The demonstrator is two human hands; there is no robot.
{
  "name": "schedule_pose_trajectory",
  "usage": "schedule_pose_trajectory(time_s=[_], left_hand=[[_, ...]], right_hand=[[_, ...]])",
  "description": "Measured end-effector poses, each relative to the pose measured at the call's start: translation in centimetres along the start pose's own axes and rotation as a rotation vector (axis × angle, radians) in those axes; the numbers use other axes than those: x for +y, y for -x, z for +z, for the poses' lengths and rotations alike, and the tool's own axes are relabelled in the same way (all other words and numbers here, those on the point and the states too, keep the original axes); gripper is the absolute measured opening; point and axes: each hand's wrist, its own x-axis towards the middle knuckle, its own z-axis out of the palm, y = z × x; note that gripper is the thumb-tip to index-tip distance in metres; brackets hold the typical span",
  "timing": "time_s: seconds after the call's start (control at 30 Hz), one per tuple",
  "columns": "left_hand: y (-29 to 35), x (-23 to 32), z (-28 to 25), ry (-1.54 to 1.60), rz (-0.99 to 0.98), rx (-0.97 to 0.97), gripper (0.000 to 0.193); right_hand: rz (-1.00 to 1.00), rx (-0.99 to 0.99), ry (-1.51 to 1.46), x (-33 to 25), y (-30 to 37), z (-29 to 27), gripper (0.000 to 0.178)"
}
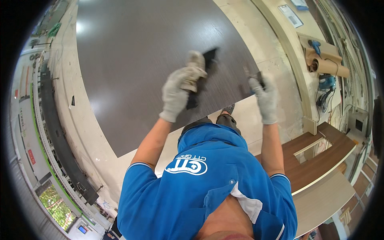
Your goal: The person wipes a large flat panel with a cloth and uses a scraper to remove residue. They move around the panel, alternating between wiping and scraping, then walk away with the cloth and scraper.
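Note:
A large dark grey-brown panel [132,72] with a fine grain lies before me. Over it, my gloved left hand [175,94] is closed on a bunched beige rag [195,70]. A black, flat-looking piece [211,56] sticks out beyond the rag and below the hand; whether it is cloth or something stiffer I cannot tell. Near the panel's right edge my gloved right hand [266,98] grips a small hand tool with a dark handle [261,80]. Motion blur smears the tool's far end, so its kind is unclear.
Brown boards [316,160], one with a rectangular cut-out, lie at the lower right. On the right-hand bench are a blue drill [315,46], rolled brown paper [330,67], a blue corded power tool [327,82] and a clipboard [291,17]. A long machine [34,132] runs along the left.

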Motion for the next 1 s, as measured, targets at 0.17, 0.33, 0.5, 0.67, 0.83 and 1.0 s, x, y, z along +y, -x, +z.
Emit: schedule_pose_trajectory(time_s=[0.17,0.33,0.5,0.67,0.83,1.0], left_hand=[[0.9,-1.2,-5.8,0.405,-0.815,0.178,0.018],[1.2,0.9,-5.7,0.257,-0.654,-0.187,0.025],[1.1,3.9,-3.8,0.396,-0.676,-0.572,0.022],[1.4,5.5,-0.8,0.398,-0.784,-0.709,0.025],[0.8,6.3,0.6,0.306,-0.843,-0.825,0.024],[-0.5,8.1,2.0,0.078,-0.687,-1.086,0.021]], right_hand=[[0.102,-0.274,-0.285,0.4,1.0,7.0,0.021],[0.141,-0.463,-0.425,-1.6,1.2,8.9,0.021],[0.182,-0.441,-0.427,-1.5,2.3,9.3,0.024],[0.233,-0.35,-0.563,-0.3,3.7,9.7,0.02],[0.06,-0.085,-0.283,-1.6,3.8,5.0,0.02],[-0.68,-0.158,0.375,-3.4,2.5,-1.5,0.03]])
